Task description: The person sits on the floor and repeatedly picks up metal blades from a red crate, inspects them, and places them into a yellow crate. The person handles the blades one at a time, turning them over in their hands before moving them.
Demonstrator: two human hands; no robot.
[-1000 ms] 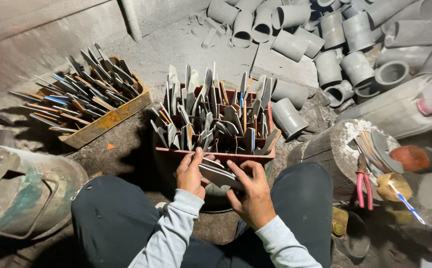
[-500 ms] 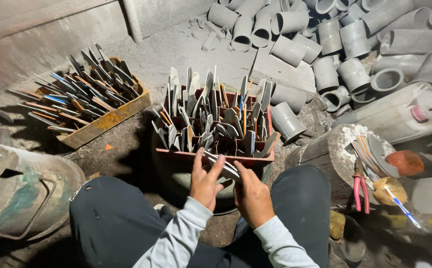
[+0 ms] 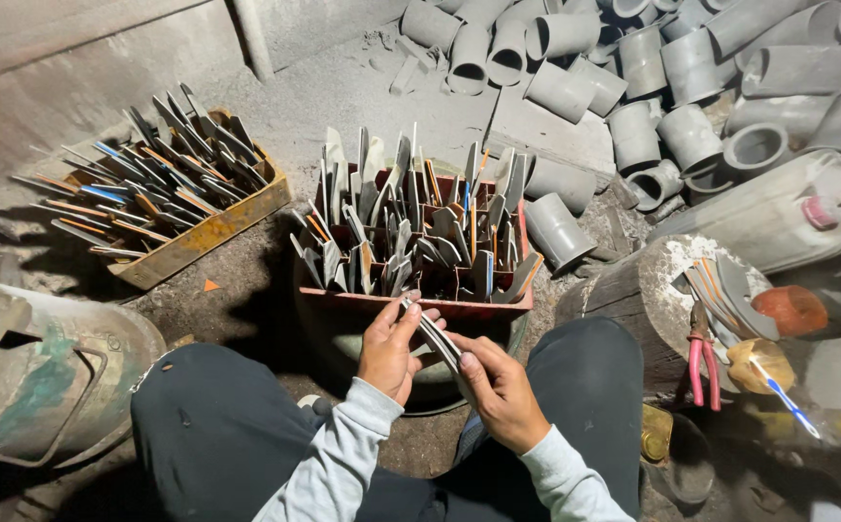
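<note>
2 hands sharing a thin stack of grey blades in front of a red crate.

The left hand is clamping its grip on the upper end of the blade stack, thumb and fingers together around it, while the right hand is pinching the lower end closed. The stack's long axis is running diagonally, from upper left near the crate down to lower right toward the lap, so it is lying between both hands, with the left one nearer the crate. Just beyond the upper tip, the red crate is standing packed with upright blades. Farther left a yellow tray is holding more, and grey pipe sections are lying heaped at the back on the floor.
</note>
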